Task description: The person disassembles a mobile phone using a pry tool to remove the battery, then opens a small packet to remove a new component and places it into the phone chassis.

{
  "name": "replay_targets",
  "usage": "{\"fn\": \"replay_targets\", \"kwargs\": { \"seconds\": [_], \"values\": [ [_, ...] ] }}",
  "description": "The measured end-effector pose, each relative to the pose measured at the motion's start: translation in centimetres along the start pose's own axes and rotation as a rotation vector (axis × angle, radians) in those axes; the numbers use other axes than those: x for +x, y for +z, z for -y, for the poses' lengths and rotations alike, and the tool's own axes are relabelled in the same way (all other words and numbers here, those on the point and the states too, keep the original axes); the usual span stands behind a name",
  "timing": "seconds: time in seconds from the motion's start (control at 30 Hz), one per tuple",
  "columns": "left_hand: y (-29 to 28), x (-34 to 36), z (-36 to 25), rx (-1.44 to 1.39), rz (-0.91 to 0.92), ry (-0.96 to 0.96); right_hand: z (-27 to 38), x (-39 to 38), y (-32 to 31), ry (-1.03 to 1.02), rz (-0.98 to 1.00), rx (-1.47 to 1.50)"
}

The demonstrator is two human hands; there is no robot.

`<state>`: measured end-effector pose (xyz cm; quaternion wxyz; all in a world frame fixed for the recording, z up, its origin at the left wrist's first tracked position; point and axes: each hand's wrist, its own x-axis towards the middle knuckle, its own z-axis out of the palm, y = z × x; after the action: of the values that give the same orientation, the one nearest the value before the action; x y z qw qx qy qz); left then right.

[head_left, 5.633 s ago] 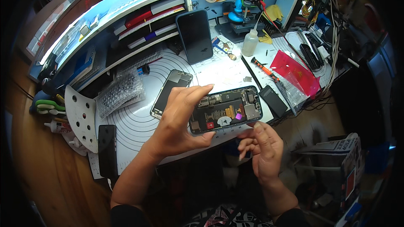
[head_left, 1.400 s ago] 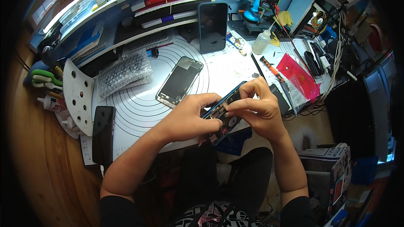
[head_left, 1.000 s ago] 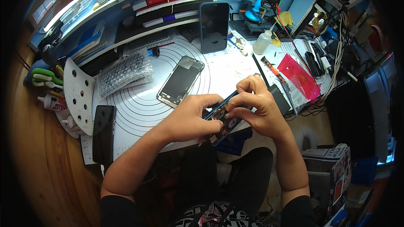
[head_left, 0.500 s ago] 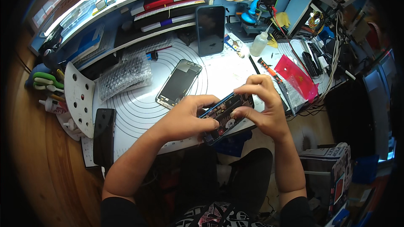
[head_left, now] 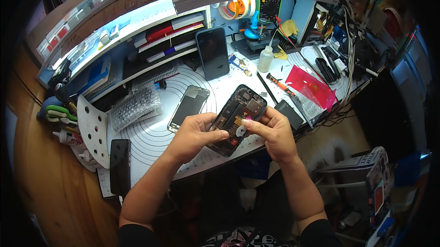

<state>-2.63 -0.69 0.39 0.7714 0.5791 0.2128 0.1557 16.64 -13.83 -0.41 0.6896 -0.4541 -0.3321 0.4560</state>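
Observation:
Between my two hands is an opened smartphone, its inner parts and battery facing up, held tilted above the front edge of the bench. My left hand grips its lower left side, the thumb lying over the inside. My right hand clasps the right side, its thumb pressing near the middle of the phone. The fingers under the phone are mostly hidden. A detached phone screen lies on the white mat just beyond my left hand. Right of my right hand rests a dark flat piece.
Another phone leans upright against the shelf. A dark phone lies at the left edge. Bubble wrap, a clear bottle, an orange-black screwdriver and a pink pouch surround the work area. Cables hang at the right.
The phone has turned more upright in my hands, and its inside shows more fully. My right hand has lowered, its raised fingers now closed round the phone's side. The view has shifted.

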Motion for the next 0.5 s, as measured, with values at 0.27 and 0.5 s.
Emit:
{"fn": "replay_targets", "kwargs": {
  "seconds": [0.27, 0.5],
  "values": [
    [-0.6, -0.2, -0.3, 0.027, 0.054, -0.067, 1.2, 0.1, 0.1, 0.011, 0.010, 0.076],
    [-0.9, -0.3, -1.0, 0.139, 0.121, -0.111, 2.2, -0.6, -2.3, 0.145, 0.100, -0.077]
  ]
}}
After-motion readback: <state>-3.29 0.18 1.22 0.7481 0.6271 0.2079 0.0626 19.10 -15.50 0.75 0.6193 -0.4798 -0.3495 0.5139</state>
